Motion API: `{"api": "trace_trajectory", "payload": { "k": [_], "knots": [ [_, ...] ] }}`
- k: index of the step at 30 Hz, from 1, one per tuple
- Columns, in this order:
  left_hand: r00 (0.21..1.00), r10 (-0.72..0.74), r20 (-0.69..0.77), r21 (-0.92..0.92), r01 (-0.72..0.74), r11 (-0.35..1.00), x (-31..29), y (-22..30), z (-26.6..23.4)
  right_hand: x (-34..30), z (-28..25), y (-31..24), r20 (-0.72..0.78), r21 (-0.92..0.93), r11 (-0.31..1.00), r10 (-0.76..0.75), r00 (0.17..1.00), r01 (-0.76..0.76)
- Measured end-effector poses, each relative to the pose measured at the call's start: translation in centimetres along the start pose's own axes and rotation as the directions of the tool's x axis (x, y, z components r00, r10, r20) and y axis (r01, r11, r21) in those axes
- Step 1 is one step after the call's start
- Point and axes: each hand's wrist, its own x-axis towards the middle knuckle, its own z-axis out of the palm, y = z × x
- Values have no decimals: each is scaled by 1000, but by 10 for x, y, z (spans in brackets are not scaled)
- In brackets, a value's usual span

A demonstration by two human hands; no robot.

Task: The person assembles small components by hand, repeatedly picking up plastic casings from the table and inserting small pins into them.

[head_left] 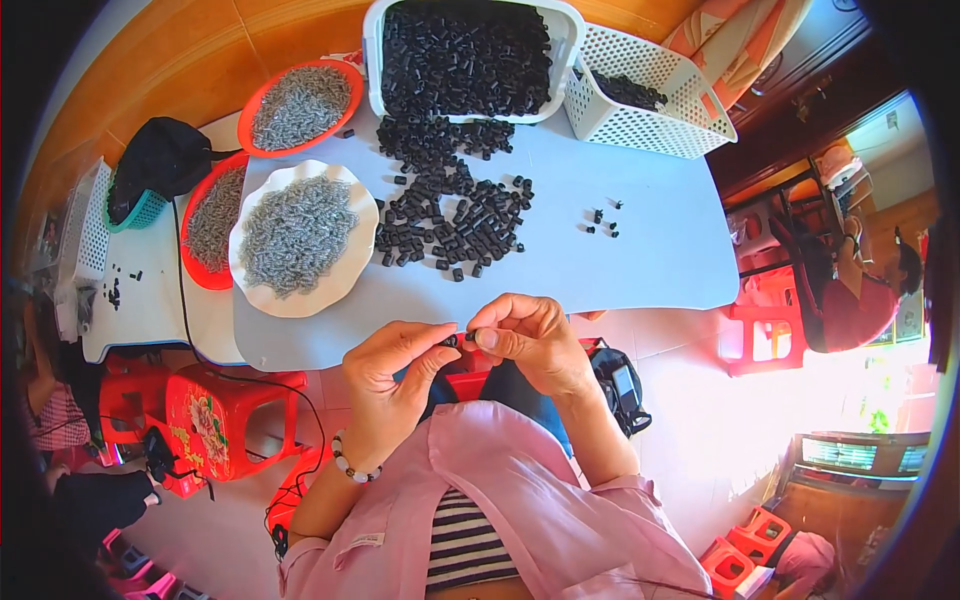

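My left hand (388,368), with a beaded bracelet at the wrist, pinches a small black cylindrical piece (450,341) between thumb and forefinger. Close beside it, the fingertips of my right hand (540,345) are pressed together around a tiny dark part (471,337), too small to name. Both hands meet just off the table's near edge, above my lap. A heap of loose black cylindrical pieces (460,230) lies beyond them on the pale blue table (610,275). Left of the heap, a white wavy-rimmed plate (290,306) holds many silvery springs (300,235).
Two red bowls (356,84) of springs stand at the left. A white tub (574,60) of black pieces and a white perforated basket (645,130) stand at the back. Several small pieces (600,220) lie apart on the right. A black cable (183,290) hangs at left.
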Motion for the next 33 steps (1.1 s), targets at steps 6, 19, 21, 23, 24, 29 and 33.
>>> {"api": "trace_trajectory", "payload": {
  "k": [6, 19, 21, 23, 24, 29, 33],
  "knots": [
    [995, 97, 37, 147, -101, 984, 3, 4, 4, -10, -1, -3, -19, -7, 1000, -14, 1000, 14],
    [985, 154, 80, 246, -169, 954, 6, 9, 16, -17, -6, 1, -63, -37, 998, -53, 997, 51],
    [983, 161, 84, 246, -177, 953, 6, 9, 17, -18, -6, 1, -65, -29, 998, -55, 996, 53],
    [980, 175, 92, 269, -194, 943, 6, 9, 17, -19, -6, 0, -74, -63, 997, -46, 996, 42],
    [980, 174, 96, 271, -194, 943, 7, 9, 17, -20, -5, 0, -75, -59, 997, -47, 996, 43],
    [966, 203, 163, 300, -244, 922, 11, 14, 18, -26, -6, 2, -105, -29, 996, -89, 990, 87],
    [968, 180, 177, 253, -221, 942, 11, 17, 20, -30, -10, 2, -96, 29, 996, -79, 992, 82]
  ]
}}
